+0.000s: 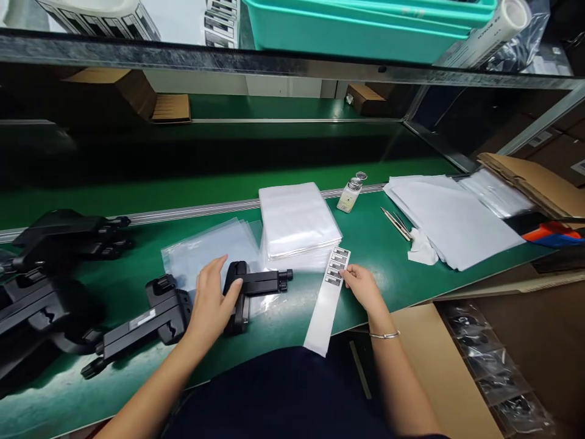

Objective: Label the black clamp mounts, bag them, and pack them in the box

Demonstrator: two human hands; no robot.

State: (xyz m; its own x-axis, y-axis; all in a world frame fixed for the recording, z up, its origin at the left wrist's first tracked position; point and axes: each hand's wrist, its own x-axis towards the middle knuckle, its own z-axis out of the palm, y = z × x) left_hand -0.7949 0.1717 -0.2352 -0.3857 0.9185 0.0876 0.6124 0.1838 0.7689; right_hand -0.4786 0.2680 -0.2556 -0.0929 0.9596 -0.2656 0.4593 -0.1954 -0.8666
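My left hand [214,299] rests with its fingers apart beside a black clamp-like device [262,281], its thumb on or just over the device's left part. My right hand [361,283] pinches the right edge of a long white strip of labels [325,311], printed with black-and-white labels at its upper end. The strip slopes down past the table's front edge. Behind it sits a stack of white bags [297,219]. Clear plastic bags [214,244] lie under and behind the device. Another black device [141,323] is left of my left hand.
More black devices [36,305] crowd the left. A small bottle [350,195], tweezers [397,224], crumpled tissue [422,247] and white sheets [452,219] lie to the right. A metal shelf edge [292,66] crosses above, bearing a teal bin [356,33]. An open carton [439,360] stands at lower right.
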